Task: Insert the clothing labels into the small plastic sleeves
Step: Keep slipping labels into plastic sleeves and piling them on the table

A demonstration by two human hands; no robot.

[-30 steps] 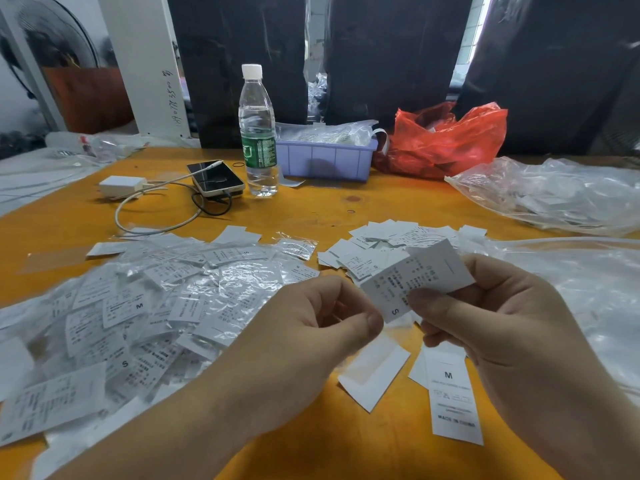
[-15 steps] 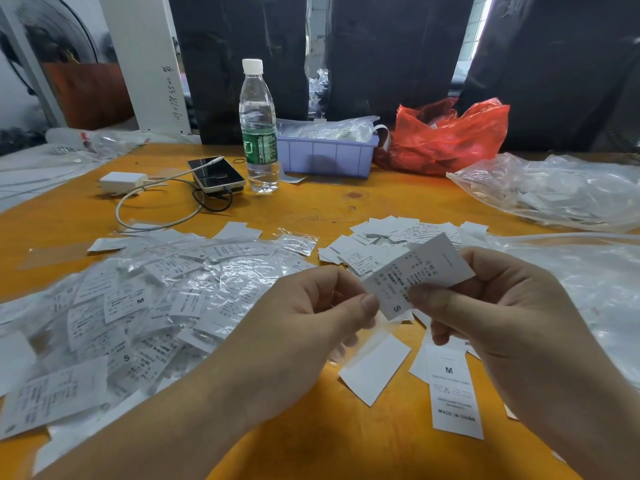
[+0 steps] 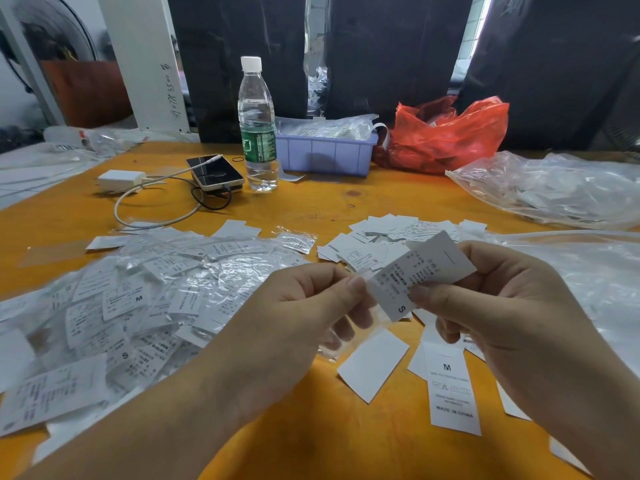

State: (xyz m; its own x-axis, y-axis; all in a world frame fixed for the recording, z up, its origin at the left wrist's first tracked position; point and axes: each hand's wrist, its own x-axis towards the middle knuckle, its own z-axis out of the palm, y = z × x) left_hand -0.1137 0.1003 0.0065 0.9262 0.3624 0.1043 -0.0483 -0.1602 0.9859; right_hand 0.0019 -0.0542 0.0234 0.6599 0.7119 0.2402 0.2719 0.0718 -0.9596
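The S label (image 3: pixel 420 271) sits barely lower than a second ago, pinched in my right hand (image 3: pixel 502 306) above the desk (image 3: pixel 329 209). My left hand (image 3: pixel 304 306) pinches the clear sleeve (image 3: pixel 360 327) at its corner; I judge insertion hasn't started.

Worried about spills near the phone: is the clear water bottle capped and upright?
Capped and upright. The clear plastic water bottle stands on the orange table with its white cap on, beside the phone.

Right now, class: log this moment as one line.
right hand: holds S label | left hand: pinches clear sleeve | label: not yet inside
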